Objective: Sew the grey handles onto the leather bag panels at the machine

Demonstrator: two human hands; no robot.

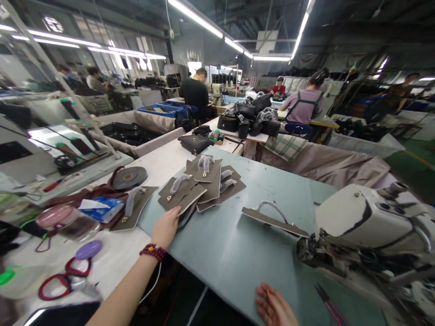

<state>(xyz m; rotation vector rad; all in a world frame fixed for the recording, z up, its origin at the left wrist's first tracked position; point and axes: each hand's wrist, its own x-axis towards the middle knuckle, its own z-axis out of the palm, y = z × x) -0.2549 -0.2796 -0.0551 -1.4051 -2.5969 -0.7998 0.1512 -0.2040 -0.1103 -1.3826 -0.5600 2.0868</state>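
Observation:
My left hand (165, 227), with a dark red bead bracelet (152, 251) on the wrist, is closed on the near edge of a taupe bag flap (188, 198). That flap lies at the front of an overlapping pile of similar flaps (217, 181) with wrapped handles and gold fittings. My right hand (274, 304) is low in front, over the table's near edge, palm up with loosely bent fingers. Nothing is visible in it. Between the pile and the sewing machine (343, 210), a single flap (273, 222) lies on the pale green tabletop (224, 244), its handle arching up.
Black-and-pink snips (330, 304) lie by the machine. Another flap (134, 208), a grey tape roll (129, 178), a tissue pack (103, 209), a jar (68, 222) and red-framed glasses (56, 286) are on the left. Black bags (246, 117) and people stand farther back.

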